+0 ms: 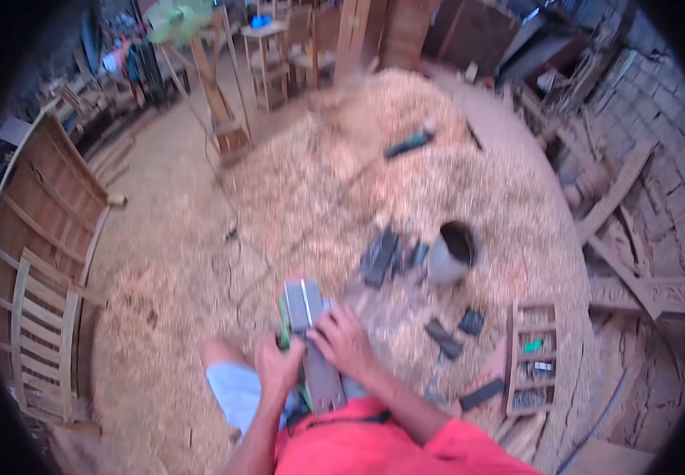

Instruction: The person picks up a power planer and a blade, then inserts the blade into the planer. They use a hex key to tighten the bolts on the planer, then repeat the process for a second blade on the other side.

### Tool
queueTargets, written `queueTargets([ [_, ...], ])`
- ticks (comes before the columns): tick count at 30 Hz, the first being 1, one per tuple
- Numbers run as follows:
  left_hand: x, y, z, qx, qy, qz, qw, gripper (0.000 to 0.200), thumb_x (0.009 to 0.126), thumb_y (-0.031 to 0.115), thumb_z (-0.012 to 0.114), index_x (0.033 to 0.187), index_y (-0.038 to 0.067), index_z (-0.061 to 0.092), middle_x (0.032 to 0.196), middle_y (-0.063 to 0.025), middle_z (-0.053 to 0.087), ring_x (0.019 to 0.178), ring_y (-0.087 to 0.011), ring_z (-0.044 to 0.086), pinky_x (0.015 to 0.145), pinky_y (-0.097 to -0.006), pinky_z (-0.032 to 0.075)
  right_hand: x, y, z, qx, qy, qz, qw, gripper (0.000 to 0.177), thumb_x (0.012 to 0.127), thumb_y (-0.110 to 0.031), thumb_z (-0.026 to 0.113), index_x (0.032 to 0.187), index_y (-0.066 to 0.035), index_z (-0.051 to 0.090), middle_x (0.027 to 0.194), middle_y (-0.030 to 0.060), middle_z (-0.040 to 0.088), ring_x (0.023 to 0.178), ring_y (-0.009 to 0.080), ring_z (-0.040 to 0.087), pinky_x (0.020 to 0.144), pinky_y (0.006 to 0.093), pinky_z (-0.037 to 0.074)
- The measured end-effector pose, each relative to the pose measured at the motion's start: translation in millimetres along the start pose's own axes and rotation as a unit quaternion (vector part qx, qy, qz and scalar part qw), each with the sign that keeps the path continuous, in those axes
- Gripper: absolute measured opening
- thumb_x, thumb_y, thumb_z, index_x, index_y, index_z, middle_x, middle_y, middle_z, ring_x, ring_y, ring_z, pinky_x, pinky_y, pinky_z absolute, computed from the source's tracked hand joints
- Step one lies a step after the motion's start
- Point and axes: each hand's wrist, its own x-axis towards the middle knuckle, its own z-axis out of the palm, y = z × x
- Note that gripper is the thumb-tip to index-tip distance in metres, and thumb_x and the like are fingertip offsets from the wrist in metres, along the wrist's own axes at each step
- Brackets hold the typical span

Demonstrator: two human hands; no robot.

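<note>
A green and grey tool (303,305) with a flat grey plate at its far end lies over my lap, close to my red shirt. A dark brown strip (323,380) covers its near part. My left hand (280,361) is closed at the tool's left side, its thumb pointing toward the middle. On the right side, my right hand (341,340) rests with bent fingers on the tool and the strip's far end. Whether its fingers grip the strip or only press on it is hard to tell.
Wood shavings (295,182) cover the floor. To the right are a pot (449,253), dark strips (443,339) and a compartment box (514,356). A green power tool (409,143) lies ahead. A slatted wooden piece (41,332) leans at left; a fan (178,20) stands ahead-left.
</note>
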Motion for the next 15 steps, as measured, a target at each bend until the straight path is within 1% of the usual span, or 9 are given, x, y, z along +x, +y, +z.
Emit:
queueTargets([
  [1, 0.9, -2.4, 1.3, 0.007, 0.006, 0.011, 1.000, 0.050, 0.083, 0.040, 0.077, 0.098, -0.008, 0.072, 0.091, -0.0302, 0.070, 0.089, -0.0483, 0.069, 0.084, -0.0562, 0.053, -1.0, 0.4, 0.8, 0.013, -0.003, 0.010, 1.000, 0.025, 0.098, -0.027, 0.076, 0.108, -0.005, 0.069, 0.108, 0.0187, 0.060, 0.108, 0.0411, 0.062, 0.094, 0.0515, 0.052],
  [3, 1.1, 3.2, 0.4, -0.003, -0.004, -0.007, 1.000, 0.049, 0.083, 0.040, 0.077, 0.097, -0.007, 0.073, 0.091, -0.0294, 0.071, 0.089, -0.0475, 0.070, 0.084, -0.0565, 0.054, 3.1, -6.2, -0.8, 0.008, -0.011, 0.035, 0.999, 0.024, 0.098, -0.026, 0.077, 0.106, -0.005, 0.069, 0.107, 0.0175, 0.061, 0.108, 0.0399, 0.062, 0.095, 0.0509, 0.052],
  [6, 0.0, 11.2, -2.5, 0.010, 0.018, 0.009, 1.000, 0.050, 0.083, 0.040, 0.077, 0.098, -0.007, 0.074, 0.092, -0.0294, 0.072, 0.089, -0.0466, 0.071, 0.085, -0.0565, 0.054, 6.9, -15.1, -8.2, 0.039, 0.034, 0.026, 0.998, 0.021, 0.097, -0.024, 0.078, 0.102, -0.006, 0.069, 0.107, 0.0153, 0.061, 0.105, 0.0378, 0.062, 0.092, 0.0501, 0.053],
  [9, -1.6, 15.9, -5.9, 0.001, 0.001, -0.022, 1.000, 0.050, 0.083, 0.041, 0.077, 0.099, -0.007, 0.074, 0.093, -0.0296, 0.074, 0.091, -0.0458, 0.072, 0.087, -0.0561, 0.055, 1.1, -12.1, -5.4, 0.014, 0.006, 0.015, 1.000, 0.019, 0.096, -0.022, 0.077, 0.101, -0.006, 0.068, 0.106, 0.0149, 0.061, 0.103, 0.0375, 0.062, 0.091, 0.0508, 0.053],
  [10, -1.1, 12.1, -3.2, 0.009, 0.013, -0.010, 1.000, 0.052, 0.082, 0.041, 0.077, 0.100, -0.008, 0.075, 0.091, -0.0292, 0.075, 0.089, -0.0454, 0.073, 0.086, -0.0553, 0.056, -0.1, -11.3, -4.0, 0.014, 0.007, 0.018, 1.000, 0.020, 0.096, -0.022, 0.077, 0.102, -0.006, 0.068, 0.106, 0.0150, 0.061, 0.103, 0.0375, 0.062, 0.091, 0.0508, 0.053],
  [12, -2.2, 13.3, -4.7, 0.006, 0.007, -0.007, 1.000, 0.052, 0.082, 0.041, 0.078, 0.101, -0.008, 0.075, 0.089, -0.0284, 0.075, 0.086, -0.0452, 0.074, 0.085, -0.0553, 0.056, -0.7, -11.3, -0.4, 0.014, 0.012, 0.025, 1.000, 0.021, 0.095, -0.023, 0.078, 0.102, -0.006, 0.068, 0.105, 0.0152, 0.061, 0.102, 0.0373, 0.061, 0.091, 0.0510, 0.053],
  [15, -1.1, 14.7, -9.3, 0.003, 0.006, -0.001, 1.000, 0.053, 0.082, 0.042, 0.078, 0.101, -0.008, 0.075, 0.086, -0.0276, 0.075, 0.082, -0.0450, 0.074, 0.082, -0.0550, 0.057, -2.2, -13.8, 1.4, 0.009, 0.032, 0.006, 0.999, 0.024, 0.095, -0.026, 0.080, 0.101, -0.005, 0.068, 0.103, 0.0157, 0.060, 0.100, 0.0374, 0.061, 0.090, 0.0506, 0.053],
])
